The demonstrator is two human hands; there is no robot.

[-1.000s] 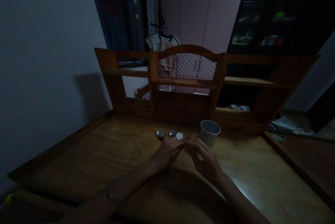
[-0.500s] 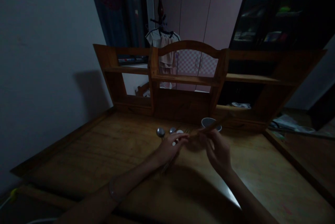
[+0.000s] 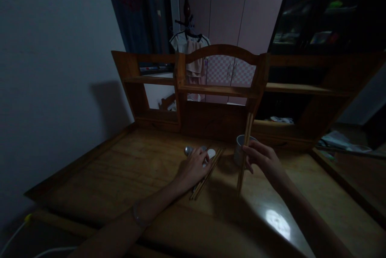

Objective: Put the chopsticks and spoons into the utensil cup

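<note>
My right hand [image 3: 261, 157] pinches a pair of wooden chopsticks [image 3: 245, 151], held nearly upright just in front of a grey metal cup [image 3: 239, 151]. The lower ends of the chopsticks hang in front of the cup. My left hand [image 3: 194, 167] lies low over a group of spoons, its fingers apart and partly bent. A metal spoon [image 3: 188, 151] shows beyond its fingers, and a white spoon [image 3: 211, 153] sits beside its fingertips. More chopsticks [image 3: 208, 175] lie slanted on the desk along the right side of this hand. The spoon handles are mostly hidden under it.
A wooden shelf unit [image 3: 217, 90] stands along the back of the desk [image 3: 144, 161], just behind the cup. A pale wall [image 3: 60, 89] borders the left side. White cables [image 3: 282, 120] rest on a right-hand shelf. The room is dim.
My right hand has swung the chopsticks from a slant to nearly upright and moved right, beside the cup. My left hand has left the chopsticks and lowered onto the spoons.
</note>
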